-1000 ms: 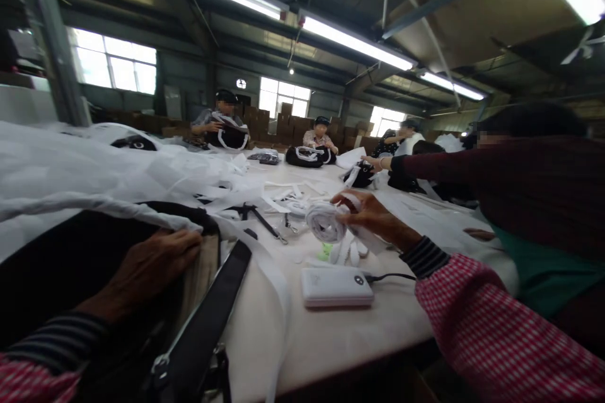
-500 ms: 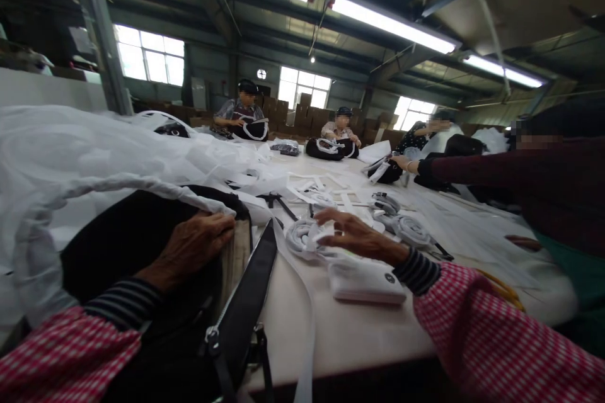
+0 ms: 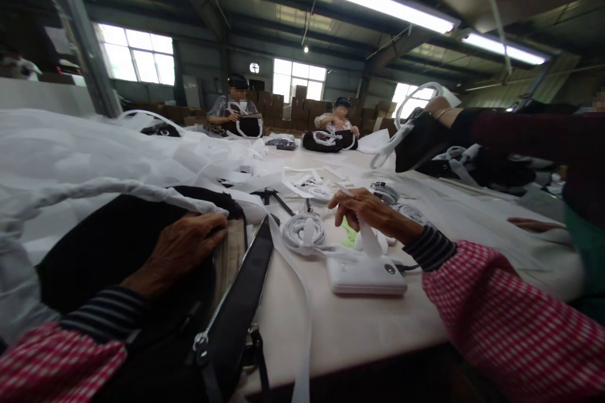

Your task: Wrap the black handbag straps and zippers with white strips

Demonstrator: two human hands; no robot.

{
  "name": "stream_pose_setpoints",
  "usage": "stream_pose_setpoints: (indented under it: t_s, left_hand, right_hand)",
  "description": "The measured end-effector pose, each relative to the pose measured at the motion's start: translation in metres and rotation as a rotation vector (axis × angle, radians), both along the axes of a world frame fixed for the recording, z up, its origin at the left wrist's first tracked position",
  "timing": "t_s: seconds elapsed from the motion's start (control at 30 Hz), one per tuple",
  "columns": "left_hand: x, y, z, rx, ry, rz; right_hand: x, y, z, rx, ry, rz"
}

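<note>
A black bag (image 3: 113, 227) lies open at the left, its long handle (image 3: 108, 186) wrapped in white material. My left hand (image 3: 182, 249) is closed over the bag's rim, near the handle's end. The bag's zippered edge and light lining show beside the fingers. My right hand (image 3: 362, 211) is raised over the table, fingers bent and pinching a white strip (image 3: 371, 240) that hangs down. Below it lies a white, flat, rounded device (image 3: 366, 277). Left of that hand is a coiled, white-wrapped strap (image 3: 302, 232). Some fingertips of both hands are hidden.
White wrapping sheets (image 3: 94, 138) heap up at the back left. More coiled straps (image 3: 411, 213) and a green scrap (image 3: 348, 234) lie near my right hand. At right a co-worker's arm (image 3: 491, 132) holds up another black bag (image 3: 418, 141). Two people sit across the table with bags.
My right hand has moved right and up from the coiled strap, and a white strip now hangs from it. My left hand stays on the bag. The co-worker at right has lifted a bag.
</note>
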State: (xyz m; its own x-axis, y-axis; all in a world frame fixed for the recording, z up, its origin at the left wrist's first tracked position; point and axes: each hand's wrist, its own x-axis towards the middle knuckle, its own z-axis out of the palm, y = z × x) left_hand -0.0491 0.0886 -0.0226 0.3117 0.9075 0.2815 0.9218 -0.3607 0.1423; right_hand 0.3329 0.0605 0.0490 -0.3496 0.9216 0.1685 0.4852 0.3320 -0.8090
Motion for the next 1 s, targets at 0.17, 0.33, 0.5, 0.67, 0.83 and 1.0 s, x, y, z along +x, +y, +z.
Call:
stream_pose_setpoints:
  t_s: [0.17,0.33,0.5,0.67,0.83,1.0]
  left_hand:
    - [0.0,0.003,-0.002,-0.03,0.007,0.029]
    - [-0.002,0.009,-0.006,-0.067,0.012,0.033]
    - [-0.002,0.01,-0.006,-0.096,0.016,0.045]
    - [0.0,0.009,-0.005,-0.096,0.035,0.033]
    - [-0.001,0.011,-0.006,-0.088,0.005,0.013]
    - [-0.002,0.013,-0.01,-0.057,-0.001,0.043]
  right_hand:
    - [0.044,0.007,-0.015,-0.043,-0.094,-0.1]
    - [0.063,0.029,-0.033,-0.066,-0.374,-0.197]
    - [0.059,0.052,-0.032,0.196,-0.679,-0.417]
    - [0.024,0.072,-0.022,0.22,-0.667,-0.315]
    - [-0.016,0.104,-0.031,0.149,-0.637,-0.288]
    - [-0.034,0.13,-0.05,0.087,-0.57,-0.396]
